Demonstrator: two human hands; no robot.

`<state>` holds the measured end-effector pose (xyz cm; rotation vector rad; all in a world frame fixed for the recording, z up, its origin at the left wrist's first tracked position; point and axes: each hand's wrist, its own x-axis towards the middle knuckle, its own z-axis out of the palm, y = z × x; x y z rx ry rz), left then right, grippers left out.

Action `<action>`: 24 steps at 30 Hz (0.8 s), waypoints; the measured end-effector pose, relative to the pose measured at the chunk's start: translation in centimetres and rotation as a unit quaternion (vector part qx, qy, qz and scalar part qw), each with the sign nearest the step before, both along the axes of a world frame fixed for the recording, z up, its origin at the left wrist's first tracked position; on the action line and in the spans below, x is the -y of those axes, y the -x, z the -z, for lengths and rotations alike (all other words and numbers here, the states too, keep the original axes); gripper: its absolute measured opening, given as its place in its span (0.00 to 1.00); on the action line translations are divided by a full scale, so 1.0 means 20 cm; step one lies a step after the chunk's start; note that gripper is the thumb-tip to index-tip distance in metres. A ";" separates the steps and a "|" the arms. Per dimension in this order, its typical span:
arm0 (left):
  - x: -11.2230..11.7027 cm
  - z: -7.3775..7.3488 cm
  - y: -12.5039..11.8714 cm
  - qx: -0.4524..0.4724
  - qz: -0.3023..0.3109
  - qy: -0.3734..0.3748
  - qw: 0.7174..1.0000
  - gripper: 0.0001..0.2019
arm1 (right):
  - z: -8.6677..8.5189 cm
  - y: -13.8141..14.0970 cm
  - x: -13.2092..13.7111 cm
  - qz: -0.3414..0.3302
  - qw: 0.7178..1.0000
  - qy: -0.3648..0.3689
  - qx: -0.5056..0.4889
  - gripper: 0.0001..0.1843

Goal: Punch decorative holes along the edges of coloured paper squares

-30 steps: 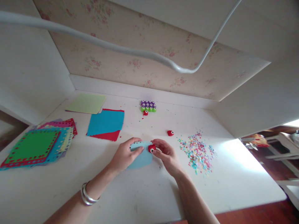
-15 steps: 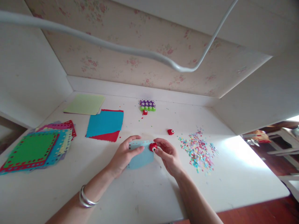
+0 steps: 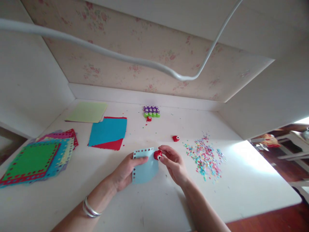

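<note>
One light blue sheet (image 3: 146, 169) is pinched by the left hand (image 3: 123, 172), with the thumb lying flat on top of it; small shaped holes run along its far edge and its left edge. The right hand (image 3: 175, 162) is closed with thumb and fingers on a red punch (image 3: 158, 155), which is located at the far right corner of the sheet. Whether the sheet touches the white table (image 3: 241, 196) below, one cannot tell. Beyond the right hand lies a second red punch (image 3: 176, 138), and to the right of it is spread colourful confetti (image 3: 205, 156). Near the wall, purple and green punches (image 3: 151, 111) stand in rows. To the left, a blue sheet (image 3: 108, 130) partly covers a red sheet (image 3: 114, 144), near a pile of hole-edged sheets (image 3: 33, 159).
</note>
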<state>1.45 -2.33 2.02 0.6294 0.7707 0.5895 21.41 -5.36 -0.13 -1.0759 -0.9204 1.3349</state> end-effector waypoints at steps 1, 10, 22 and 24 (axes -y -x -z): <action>0.00 0.00 0.00 0.000 0.002 0.002 1.000 0.23 | 0.01 0.00 0.00 -0.004 1.000 -0.003 0.003 0.15; 0.00 0.01 0.01 0.002 -0.005 0.023 1.000 0.19 | 0.02 -0.03 0.01 -0.070 0.997 0.042 0.003 0.17; -0.01 -0.01 0.02 0.014 0.017 0.009 1.000 0.18 | -0.03 -0.03 0.01 -0.122 0.989 0.086 -0.010 0.22; -0.01 -0.01 0.01 -0.002 0.020 -0.005 1.000 0.18 | -0.04 -0.02 0.01 -0.133 0.988 0.076 0.009 0.17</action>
